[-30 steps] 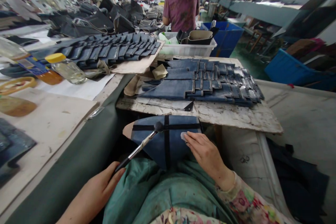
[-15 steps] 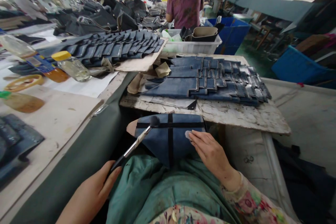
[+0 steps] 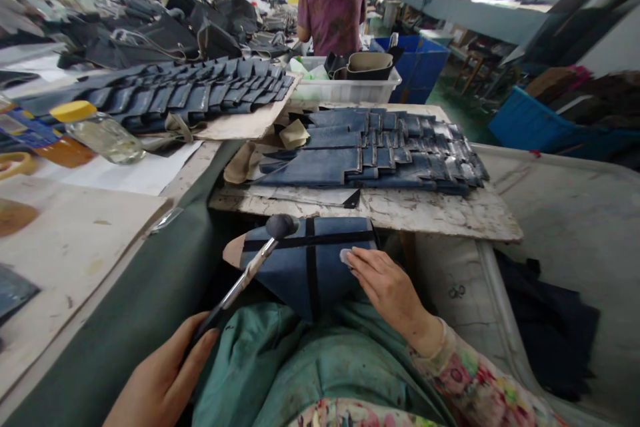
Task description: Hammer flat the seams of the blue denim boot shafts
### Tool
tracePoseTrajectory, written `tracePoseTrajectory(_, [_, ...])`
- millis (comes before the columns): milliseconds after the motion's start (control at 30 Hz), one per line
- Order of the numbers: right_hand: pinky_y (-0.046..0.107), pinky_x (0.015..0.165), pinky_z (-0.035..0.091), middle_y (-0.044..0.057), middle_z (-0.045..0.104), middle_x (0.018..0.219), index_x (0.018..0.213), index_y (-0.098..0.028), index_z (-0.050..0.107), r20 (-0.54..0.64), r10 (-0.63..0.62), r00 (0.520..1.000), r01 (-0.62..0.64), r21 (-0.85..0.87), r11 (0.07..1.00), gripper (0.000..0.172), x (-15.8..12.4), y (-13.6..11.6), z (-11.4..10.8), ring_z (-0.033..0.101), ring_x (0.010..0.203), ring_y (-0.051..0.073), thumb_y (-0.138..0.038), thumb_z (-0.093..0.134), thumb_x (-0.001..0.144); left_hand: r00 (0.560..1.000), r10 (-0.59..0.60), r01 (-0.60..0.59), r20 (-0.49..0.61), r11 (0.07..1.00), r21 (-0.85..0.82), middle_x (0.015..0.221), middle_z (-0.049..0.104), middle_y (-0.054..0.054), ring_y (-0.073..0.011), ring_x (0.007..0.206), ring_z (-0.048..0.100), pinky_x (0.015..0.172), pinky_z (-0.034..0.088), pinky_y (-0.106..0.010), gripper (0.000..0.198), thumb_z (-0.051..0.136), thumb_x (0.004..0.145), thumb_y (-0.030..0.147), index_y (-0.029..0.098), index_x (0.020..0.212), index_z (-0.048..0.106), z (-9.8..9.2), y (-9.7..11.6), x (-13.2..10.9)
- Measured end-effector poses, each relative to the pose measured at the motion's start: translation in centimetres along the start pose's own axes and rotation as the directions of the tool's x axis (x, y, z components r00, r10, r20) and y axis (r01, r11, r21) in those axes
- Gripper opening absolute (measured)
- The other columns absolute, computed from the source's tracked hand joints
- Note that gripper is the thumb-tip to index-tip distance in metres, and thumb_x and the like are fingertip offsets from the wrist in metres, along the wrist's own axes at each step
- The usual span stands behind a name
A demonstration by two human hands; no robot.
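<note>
On my lap, over a green apron, lies a blue leather piece crossed by two black strips. My left hand is closed round the handle of a small hammer. The hammer's round dark head hovers over the piece's upper left part. My right hand rests flat on the piece's right edge, fingers stretched out, pressing it down.
A worn white board just ahead carries overlapping blue leather pieces. On the long table at left lie more blue pieces and a yellow-capped jar. A person stands behind a white bin. Blue crates stand right.
The hammer head has risen a little and shifted left along the horizontal strip. My right hand has stayed in place on the piece. My head has turned slightly.
</note>
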State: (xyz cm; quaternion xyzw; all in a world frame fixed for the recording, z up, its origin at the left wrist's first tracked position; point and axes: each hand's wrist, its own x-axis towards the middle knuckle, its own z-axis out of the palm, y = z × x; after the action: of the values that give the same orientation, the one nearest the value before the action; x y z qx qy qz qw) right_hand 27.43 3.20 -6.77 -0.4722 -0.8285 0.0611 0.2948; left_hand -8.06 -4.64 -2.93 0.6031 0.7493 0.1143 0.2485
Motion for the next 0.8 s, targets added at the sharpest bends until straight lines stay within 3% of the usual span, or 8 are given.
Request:
tracePoseTrajectory(133, [0.037,0.092,0.052,0.008,0.062,0.116,0.124,-0.021,0.057,-0.019,0.017,1.0,-0.017,-0.012,1.0,0.034,-0.7,-0.1,-0.2,0.056,0.106,0.019,-0.017,0.043,0.093,0.981,0.065,-0.074,0.182,0.997,0.039,0.093,0.072,0.0,-0.0198,0.083,0.068,0.072,0.052,-0.023,0.039,0.039,0.084,0.055,0.027,0.1,0.06,0.5,3.3,1.5])
tracePoseTrajectory(267, [0.037,0.091,0.052,0.009,0.062,0.115,0.125,-0.02,0.057,-0.036,0.03,0.999,-0.03,-0.011,0.999,0.035,-1.2,-0.2,-0.4,0.056,0.105,0.019,-0.017,0.042,0.093,0.964,0.141,-0.163,0.224,0.983,0.082,0.105,0.07,0.0,-0.0191,0.092,0.067,0.077,0.05,-0.023,0.041,0.037,0.086,0.055,0.029,0.112,0.056,0.6,6.5,2.8])
tracePoseTrajectory(367, [0.037,0.092,0.052,0.009,0.061,0.115,0.126,-0.019,0.055,-0.041,0.045,0.998,-0.045,-0.004,0.999,0.036,-1.4,-0.3,-0.5,0.056,0.106,0.019,-0.016,0.042,0.092,0.942,0.172,-0.216,0.288,0.967,0.131,0.1,0.071,-0.001,-0.0198,0.089,0.067,0.077,0.05,-0.025,0.041,0.033,0.088,0.052,0.028,0.11,0.058,0.6,8.8,3.8])
tracePoseTrajectory(533, [0.036,0.092,0.052,0.009,0.061,0.115,0.125,-0.02,0.056,-0.028,0.051,0.998,-0.05,0.001,0.999,0.036,-1.7,-0.3,-0.5,0.055,0.106,0.019,-0.017,0.043,0.092,0.931,0.225,-0.291,0.286,0.932,0.216,0.105,0.07,-0.003,-0.0216,0.093,0.066,0.079,0.048,-0.028,0.043,0.033,0.087,0.052,0.027,0.114,0.056,0.6,11.0,4.8])
tracePoseTrajectory(667, [0.035,0.092,0.052,0.008,0.061,0.115,0.123,-0.02,0.057,-0.043,0.064,0.997,-0.063,0.016,0.998,0.034,-1.7,-0.3,-0.5,0.054,0.107,0.019,-0.016,0.043,0.092,0.896,0.255,-0.354,0.364,0.905,0.237,0.086,0.07,-0.003,-0.0197,0.079,0.067,0.068,0.046,-0.026,0.036,0.031,0.09,0.046,0.025,0.102,0.058,1.0,12.7,5.7])
tracePoseTrajectory(800, [0.034,0.092,0.052,0.007,0.061,0.114,0.123,-0.02,0.056,-0.002,0.068,0.998,-0.068,0.091,0.994,0.036,-1.5,-0.2,-0.9,0.054,0.107,0.018,-0.014,0.046,0.089,0.869,0.363,-0.477,0.337,0.798,0.369,0.082,0.068,-0.003,-0.0208,0.075,0.065,0.064,0.043,-0.026,0.037,0.032,0.09,0.05,0.025,0.097,0.058,0.9,15.5,7.6])
